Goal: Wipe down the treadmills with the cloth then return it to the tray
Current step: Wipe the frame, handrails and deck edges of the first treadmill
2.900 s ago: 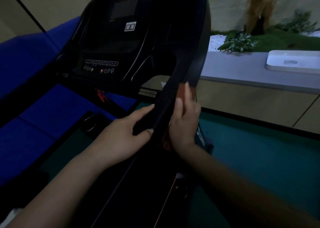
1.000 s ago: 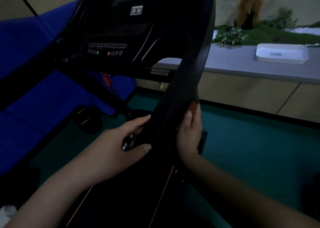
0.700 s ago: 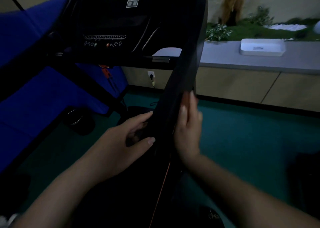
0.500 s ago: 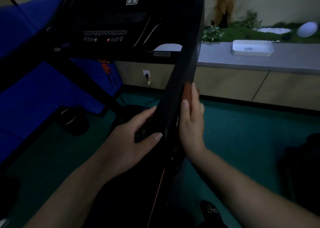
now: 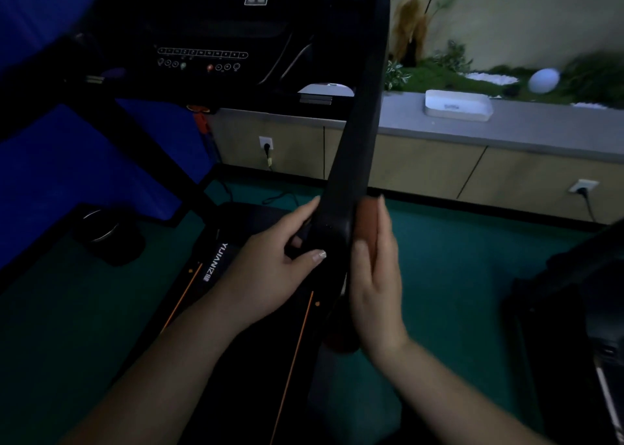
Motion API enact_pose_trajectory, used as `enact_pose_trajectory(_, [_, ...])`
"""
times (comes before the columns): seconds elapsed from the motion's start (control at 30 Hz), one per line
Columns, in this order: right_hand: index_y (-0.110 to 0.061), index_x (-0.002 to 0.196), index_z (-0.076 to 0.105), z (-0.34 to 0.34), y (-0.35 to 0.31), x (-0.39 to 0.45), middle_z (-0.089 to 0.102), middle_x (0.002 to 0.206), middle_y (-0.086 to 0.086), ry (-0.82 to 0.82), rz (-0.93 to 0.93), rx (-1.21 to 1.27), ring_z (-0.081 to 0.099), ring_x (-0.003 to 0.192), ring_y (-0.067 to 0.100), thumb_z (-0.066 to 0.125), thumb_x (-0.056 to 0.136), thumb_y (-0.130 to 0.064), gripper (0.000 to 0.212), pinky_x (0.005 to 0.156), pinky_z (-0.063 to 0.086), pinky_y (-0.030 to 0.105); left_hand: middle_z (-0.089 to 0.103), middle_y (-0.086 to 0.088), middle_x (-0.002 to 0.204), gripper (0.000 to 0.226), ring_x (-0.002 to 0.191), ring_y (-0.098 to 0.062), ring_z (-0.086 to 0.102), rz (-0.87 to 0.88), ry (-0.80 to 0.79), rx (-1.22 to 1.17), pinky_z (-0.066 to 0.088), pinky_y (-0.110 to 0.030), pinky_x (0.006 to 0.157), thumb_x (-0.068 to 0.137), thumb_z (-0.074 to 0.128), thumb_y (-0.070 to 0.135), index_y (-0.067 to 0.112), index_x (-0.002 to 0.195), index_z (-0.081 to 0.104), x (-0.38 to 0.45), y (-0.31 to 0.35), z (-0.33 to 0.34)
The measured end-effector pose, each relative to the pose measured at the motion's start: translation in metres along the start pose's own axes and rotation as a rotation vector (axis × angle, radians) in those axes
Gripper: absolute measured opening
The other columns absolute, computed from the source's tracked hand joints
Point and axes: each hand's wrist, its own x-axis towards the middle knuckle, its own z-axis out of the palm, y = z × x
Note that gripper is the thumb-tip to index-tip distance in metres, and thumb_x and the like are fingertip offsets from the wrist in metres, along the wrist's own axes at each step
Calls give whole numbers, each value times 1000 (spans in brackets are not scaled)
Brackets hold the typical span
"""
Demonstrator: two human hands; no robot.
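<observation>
Hands apart on treadmill upright (image 5: 358,134): left hand (image 5: 277,269) curled round it, right hand (image 5: 380,282) flat, pressing reddish cloth (image 5: 368,222) to its side, cloth mostly hidden. Tray (image 5: 457,105) on worktop (image 5: 557,130), blurred.

Head-worn view, downward, close over treadmill (image 5: 354,141)

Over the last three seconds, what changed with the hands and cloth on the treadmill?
Both hands worked down the treadmill's black upright toward the deck: the right hand slid the reddish cloth along its right side, the left hand followed. Unchanged: left hand grips the upright, right hand presses the cloth flat; nothing released.
</observation>
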Motion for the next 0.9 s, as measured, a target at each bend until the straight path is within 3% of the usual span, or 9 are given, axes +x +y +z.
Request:
enact_pose_trajectory(0.1, [-18,145,24,-1,3,-28,40,121,-13,-6,-92,-95,37,112,-22,39,96,-23,52,92,25,-3,60,12,117,71,93,-10,61,6,-10,1,51,-23,82,88,63,22,60,137,28,-2,-6,0])
enact_pose_trajectory(0.33, [-26,145,36,-8,-13,34,44,106,2,-4,-103,-205,43,94,-16,43,97,-26,48,83,29,-2,56,13,125,71,100,-4,61,-14,-9,-60,52,-28,90,90,58,14,64,132,31,-10,-16,3])
enact_pose_trajectory(0.5, [-38,144,31,-20,-15,-16,38,94,-7,-80,-207,-337,44,84,-3,44,92,-40,54,78,34,4,55,7,130,71,104,-6,61,-64,11,-202,51,-35,95,88,59,10,65,128,38,-18,-32,13])
enact_pose_trajectory(0.67, [-40,136,47,-14,-45,38,36,96,-2,-102,-340,-605,43,83,10,50,91,-41,45,67,36,21,53,21,124,78,114,-1,54,-85,-6,-350,45,-12,84,88,57,-3,69,111,41,-18,-38,17])
enact_pose_trajectory(0.77, [-37,131,53,-15,-49,30,39,99,2,-167,-429,-728,50,85,23,54,91,-39,40,65,38,22,53,30,117,79,115,-2,54,-101,16,-393,44,-16,88,87,57,-4,72,104,44,-17,-37,20])
enact_pose_trajectory(0.9, [-43,132,49,-33,-11,-41,35,93,2,-313,-477,-863,48,76,23,50,90,-37,42,55,46,27,54,21,124,76,116,-2,53,-98,0,-396,43,-21,94,86,56,-4,66,113,44,-21,-38,21])
